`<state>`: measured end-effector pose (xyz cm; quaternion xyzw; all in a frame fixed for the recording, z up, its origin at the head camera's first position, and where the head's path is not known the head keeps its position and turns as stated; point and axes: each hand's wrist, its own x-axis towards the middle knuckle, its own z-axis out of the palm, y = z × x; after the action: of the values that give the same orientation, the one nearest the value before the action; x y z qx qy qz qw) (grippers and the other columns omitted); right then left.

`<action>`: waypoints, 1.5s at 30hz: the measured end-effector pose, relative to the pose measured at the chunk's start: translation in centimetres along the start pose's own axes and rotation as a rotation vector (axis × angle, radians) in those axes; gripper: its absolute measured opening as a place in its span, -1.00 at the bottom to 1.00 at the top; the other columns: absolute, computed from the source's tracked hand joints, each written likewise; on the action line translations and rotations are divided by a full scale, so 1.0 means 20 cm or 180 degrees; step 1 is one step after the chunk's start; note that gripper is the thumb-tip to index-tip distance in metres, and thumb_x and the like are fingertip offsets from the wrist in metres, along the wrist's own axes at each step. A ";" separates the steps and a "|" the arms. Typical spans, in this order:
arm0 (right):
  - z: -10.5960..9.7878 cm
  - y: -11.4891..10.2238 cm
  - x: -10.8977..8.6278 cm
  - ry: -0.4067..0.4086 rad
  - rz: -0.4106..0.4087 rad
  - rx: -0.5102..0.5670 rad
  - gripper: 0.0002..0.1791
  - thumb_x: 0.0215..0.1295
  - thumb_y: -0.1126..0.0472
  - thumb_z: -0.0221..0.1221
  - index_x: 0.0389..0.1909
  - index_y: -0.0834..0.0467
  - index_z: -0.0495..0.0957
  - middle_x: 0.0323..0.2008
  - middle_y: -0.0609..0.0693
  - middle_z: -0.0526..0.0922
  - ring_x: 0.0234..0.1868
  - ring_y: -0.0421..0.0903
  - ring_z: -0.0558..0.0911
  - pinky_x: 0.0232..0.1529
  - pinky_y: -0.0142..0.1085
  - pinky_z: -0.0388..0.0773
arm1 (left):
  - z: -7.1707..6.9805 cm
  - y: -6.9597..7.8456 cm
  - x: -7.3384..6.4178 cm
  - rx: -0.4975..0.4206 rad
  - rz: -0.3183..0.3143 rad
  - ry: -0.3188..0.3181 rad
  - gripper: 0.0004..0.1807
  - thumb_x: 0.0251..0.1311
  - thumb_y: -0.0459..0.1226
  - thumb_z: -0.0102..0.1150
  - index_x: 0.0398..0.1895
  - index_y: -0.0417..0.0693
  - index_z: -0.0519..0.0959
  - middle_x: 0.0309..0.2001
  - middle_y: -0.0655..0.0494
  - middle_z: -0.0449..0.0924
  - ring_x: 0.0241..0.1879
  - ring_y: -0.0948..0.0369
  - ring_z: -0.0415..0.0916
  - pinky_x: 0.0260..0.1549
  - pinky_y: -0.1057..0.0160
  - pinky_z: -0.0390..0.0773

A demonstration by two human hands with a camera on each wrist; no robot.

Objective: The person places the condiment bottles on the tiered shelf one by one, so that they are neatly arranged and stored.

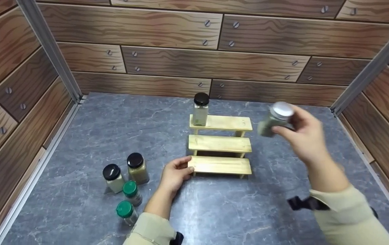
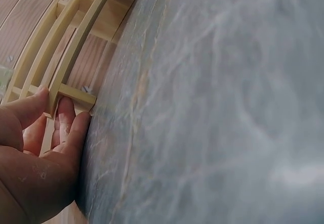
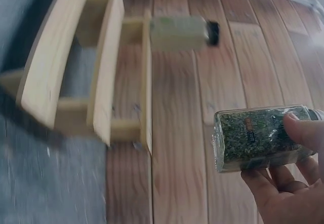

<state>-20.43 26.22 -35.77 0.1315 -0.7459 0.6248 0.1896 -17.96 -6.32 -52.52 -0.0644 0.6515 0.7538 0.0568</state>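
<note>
A three-step wooden rack (image 1: 220, 165) stands mid-table. My left hand (image 1: 175, 175) grips the left end of its lowest step, thumb on top and fingers beneath, as the left wrist view shows. To the right of the rack, my right hand (image 1: 305, 136) holds a glass spice jar (image 3: 258, 137) in the air, full of dried green herb flakes, with a silver lid (image 1: 282, 109). Thumb and fingers close round the jar from opposite sides. On the top step's left end sits a black-capped jar (image 1: 200, 114) with pale contents.
Left of my left hand, two black-capped jars (image 1: 138, 172) and two smaller green-capped jars (image 1: 131, 194) stand grouped on the grey marbled table (image 1: 89, 136). Wood-patterned walls (image 1: 167, 61) with metal corner posts enclose the table at the back and both sides.
</note>
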 end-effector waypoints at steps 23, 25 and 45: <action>0.44 0.24 0.25 -0.0376 0.0515 -0.0245 -0.32 0.13 0.66 0.28 0.35 0.45 0.46 0.10 0.30 0.66 0.08 -0.13 0.62 0.19 -0.36 0.56 | 0.05 -0.02 0.02 -0.0099 0.0006 -0.0078 -0.51 0.22 -0.58 0.33 0.25 -0.50 0.57 0.01 -0.29 0.72 -0.31 0.27 0.64 -0.41 0.37 0.63; 0.45 0.25 0.26 -0.0385 0.0575 -0.0234 -0.31 0.13 0.66 0.27 0.37 0.44 0.45 0.12 0.31 0.64 0.08 -0.12 0.62 0.18 -0.37 0.57 | 0.05 -0.01 0.01 -0.0091 0.0000 -0.0066 -0.51 0.22 -0.58 0.33 0.25 -0.49 0.57 0.02 -0.28 0.72 -0.31 0.27 0.64 -0.40 0.37 0.64; 0.53 0.29 0.31 -0.0625 0.0684 -0.0097 -0.30 0.21 0.65 0.23 0.43 0.44 0.38 0.13 0.25 0.63 0.03 -0.16 0.61 0.16 -0.38 0.56 | 0.00 -0.02 0.02 -0.0098 -0.0036 0.0017 -0.51 0.23 -0.57 0.34 0.26 -0.47 0.57 0.01 -0.27 0.72 -0.27 0.23 0.67 -0.38 0.35 0.66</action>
<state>-29.82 17.21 -39.66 0.1085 -0.7801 0.6142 0.0497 -18.35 -6.28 -52.99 -0.0710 0.6395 0.7633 0.0584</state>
